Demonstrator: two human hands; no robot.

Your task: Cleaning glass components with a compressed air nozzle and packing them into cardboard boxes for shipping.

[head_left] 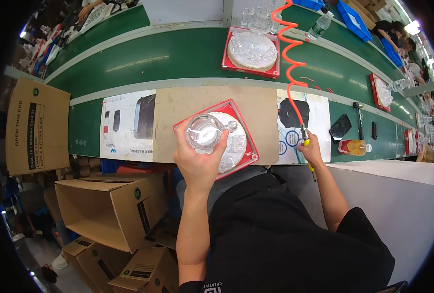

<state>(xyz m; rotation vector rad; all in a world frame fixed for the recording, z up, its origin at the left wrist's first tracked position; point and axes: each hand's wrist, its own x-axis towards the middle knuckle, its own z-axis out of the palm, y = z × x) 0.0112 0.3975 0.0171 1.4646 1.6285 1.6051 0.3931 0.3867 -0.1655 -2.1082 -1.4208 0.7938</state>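
Note:
My left hand [197,163] grips a clear glass jug [204,133] from below, holding it over a red tray [248,154] that carries a round clear glass platter and small glasses. The tray rests on a brown cardboard sheet [187,105] at the bench's near edge. To the right, my right hand [310,150] is closed around a yellow air tool [305,141] fed by a coiled orange hose [287,53] that rises toward the top of the picture.
A second red tray of glassware [274,73] sits on the green conveyor [153,58] beyond. A black phone [340,128], a hammer [359,117] and an orange bottle [353,146] lie to the right. Open cardboard boxes [114,205] stand at my lower left. Other people work at the far right and upper left.

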